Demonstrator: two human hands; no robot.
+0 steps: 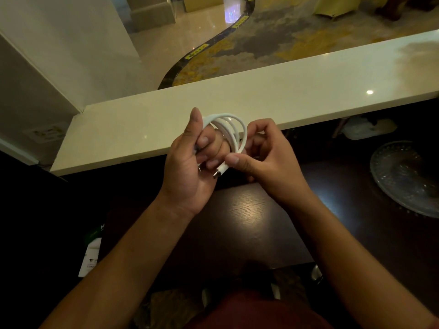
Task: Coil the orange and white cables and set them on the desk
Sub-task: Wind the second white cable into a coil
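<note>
The white cable is wound in several loops around the fingers of my left hand, which grips the coil in the air above the dark desk. My right hand pinches the cable's free end near its metal plug, thumb on top. Both hands are close together, just in front of the cream counter ledge. No orange cable is in view.
A clear glass plate lies on the dark desk at the right. A white and green packet sits at the left edge of the desk. A wall socket is at the far left. Beyond the ledge is patterned floor.
</note>
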